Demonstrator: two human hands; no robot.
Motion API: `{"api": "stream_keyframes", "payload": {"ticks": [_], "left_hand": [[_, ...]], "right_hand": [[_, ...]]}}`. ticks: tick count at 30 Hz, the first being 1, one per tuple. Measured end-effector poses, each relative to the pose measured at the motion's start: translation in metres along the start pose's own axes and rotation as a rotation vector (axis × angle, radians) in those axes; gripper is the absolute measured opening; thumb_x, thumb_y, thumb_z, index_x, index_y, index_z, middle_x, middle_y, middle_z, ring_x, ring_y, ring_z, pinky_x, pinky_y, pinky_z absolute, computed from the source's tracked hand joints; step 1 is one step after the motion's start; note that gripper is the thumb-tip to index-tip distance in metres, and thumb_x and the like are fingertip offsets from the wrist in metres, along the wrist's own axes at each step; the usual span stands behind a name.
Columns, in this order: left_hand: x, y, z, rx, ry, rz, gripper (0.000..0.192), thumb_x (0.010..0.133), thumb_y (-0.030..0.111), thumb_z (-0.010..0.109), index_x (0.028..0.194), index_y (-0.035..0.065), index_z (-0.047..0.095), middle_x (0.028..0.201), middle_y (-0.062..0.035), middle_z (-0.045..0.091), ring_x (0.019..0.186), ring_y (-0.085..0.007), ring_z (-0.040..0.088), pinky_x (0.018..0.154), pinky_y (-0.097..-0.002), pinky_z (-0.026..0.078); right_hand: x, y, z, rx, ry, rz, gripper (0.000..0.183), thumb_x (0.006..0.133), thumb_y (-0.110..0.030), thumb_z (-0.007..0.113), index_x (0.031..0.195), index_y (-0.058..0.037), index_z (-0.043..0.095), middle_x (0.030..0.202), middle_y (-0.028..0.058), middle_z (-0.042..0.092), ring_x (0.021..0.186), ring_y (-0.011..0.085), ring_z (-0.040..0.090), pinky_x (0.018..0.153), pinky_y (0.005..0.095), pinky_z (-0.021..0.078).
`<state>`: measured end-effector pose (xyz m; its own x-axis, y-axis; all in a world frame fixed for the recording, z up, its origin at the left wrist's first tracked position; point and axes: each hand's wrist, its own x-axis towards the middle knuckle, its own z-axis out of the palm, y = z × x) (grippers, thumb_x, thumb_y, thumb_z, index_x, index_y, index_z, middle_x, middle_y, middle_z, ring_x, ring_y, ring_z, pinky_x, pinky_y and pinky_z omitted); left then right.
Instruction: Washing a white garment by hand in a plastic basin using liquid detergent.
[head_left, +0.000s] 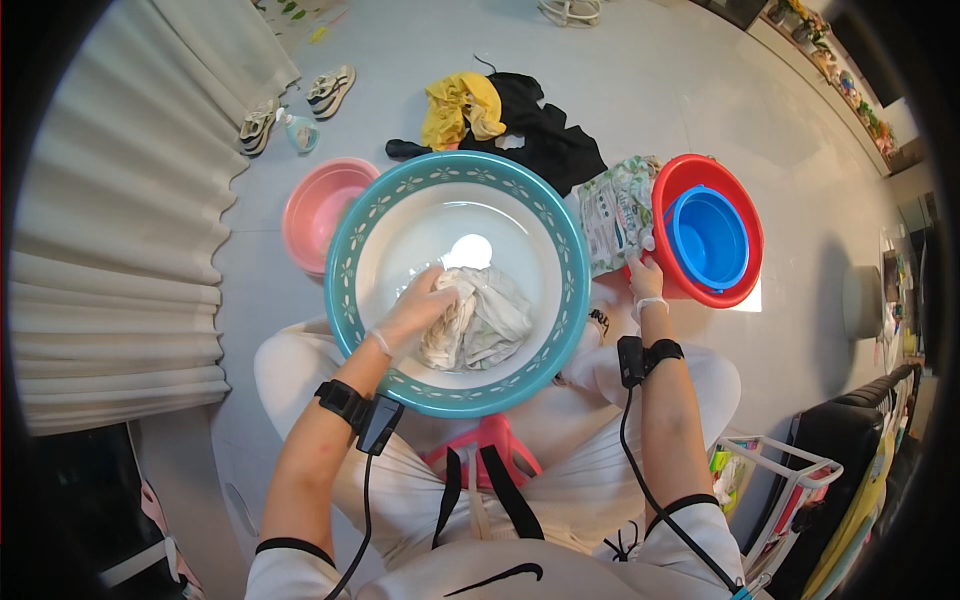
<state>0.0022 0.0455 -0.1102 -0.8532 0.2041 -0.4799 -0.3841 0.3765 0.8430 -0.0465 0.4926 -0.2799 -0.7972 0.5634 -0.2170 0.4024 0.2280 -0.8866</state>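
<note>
My left hand (414, 307), in a clear glove, grips a bunched, wet whitish cloth (491, 319) with beige parts. The cloth lies in shallow water inside a large teal-rimmed basin (459, 405) with a white inside, set between my knees. My right hand (645, 279), also gloved, is at the lower right corner of a green-and-white printed refill pouch (611, 214) with its fingers closed there. The pouch bears writing and has a white cap beside the hand. It stands between the basin and a red bucket (661, 191).
A blue bucket (709, 238) sits inside the red one. Left of the basin is a pink basin (319, 217). Beyond lie black clothing (536, 127) and a yellow garment (457, 109). A pump bottle (302, 135) and sneakers (330, 91) stand near the curtain (127, 240).
</note>
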Motion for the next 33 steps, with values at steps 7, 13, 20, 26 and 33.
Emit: {"api": "stream_keyframes", "payload": {"ticks": [7, 13, 20, 26, 33], "left_hand": [[0.003, -0.005, 0.001, -0.07, -0.051, -0.023, 0.077, 0.085, 0.026, 0.06, 0.141, -0.0122, 0.023, 0.143, -0.0267, 0.035, 0.134, -0.0303, 0.036, 0.108, -0.0322, 0.03], [0.003, -0.018, 0.005, -0.074, 0.016, -0.021, 0.077, 0.081, 0.024, 0.063, 0.143, -0.0053, 0.027, 0.141, -0.026, 0.039, 0.131, -0.0328, 0.041, 0.106, -0.0334, 0.034], [-0.002, -0.012, -0.007, 0.389, 0.105, 0.057, 0.046, 0.076, 0.019, 0.064, 0.118, 0.0016, 0.056, 0.107, -0.0239, 0.063, 0.103, -0.038, 0.06, 0.09, -0.0395, 0.046], [-0.003, 0.004, -0.028, 0.108, 0.362, 0.185, 0.032, 0.076, 0.014, 0.059, 0.104, -0.0014, 0.061, 0.097, -0.0221, 0.066, 0.095, -0.0366, 0.063, 0.084, -0.0385, 0.047], [-0.017, 0.007, -0.059, -0.382, 0.315, 0.293, 0.035, 0.079, 0.008, 0.046, 0.106, -0.0056, 0.062, 0.099, -0.0152, 0.067, 0.094, -0.023, 0.062, 0.085, -0.0314, 0.046]], "right_hand": [[-0.045, -0.079, -0.02, -0.011, -0.117, 0.321, 0.029, 0.077, -0.016, 0.061, 0.097, 0.0041, 0.062, 0.088, 0.0117, 0.065, 0.066, 0.0132, 0.061, 0.052, 0.0271, 0.0441], [-0.102, -0.176, -0.009, 0.074, -0.151, -0.223, 0.028, 0.084, -0.018, 0.059, 0.097, 0.0055, 0.065, 0.081, 0.0112, 0.068, 0.064, 0.0157, 0.064, 0.059, 0.0297, 0.0499], [-0.211, -0.217, 0.076, -0.297, -0.749, -0.545, 0.041, 0.079, -0.022, 0.066, 0.112, 0.002, 0.063, 0.098, 0.0243, 0.066, 0.085, 0.035, 0.066, 0.081, 0.0367, 0.0518], [-0.202, -0.175, 0.093, -0.742, -0.688, -0.712, 0.042, 0.07, -0.018, 0.067, 0.105, 0.0046, 0.065, 0.088, 0.0245, 0.067, 0.081, 0.0354, 0.067, 0.076, 0.0347, 0.0526], [-0.204, -0.303, 0.049, -0.068, -0.807, -0.127, 0.027, 0.071, -0.001, 0.053, 0.094, 0.0056, 0.065, 0.068, 0.0049, 0.06, 0.057, 0.0117, 0.056, 0.05, 0.0256, 0.0431]]}}
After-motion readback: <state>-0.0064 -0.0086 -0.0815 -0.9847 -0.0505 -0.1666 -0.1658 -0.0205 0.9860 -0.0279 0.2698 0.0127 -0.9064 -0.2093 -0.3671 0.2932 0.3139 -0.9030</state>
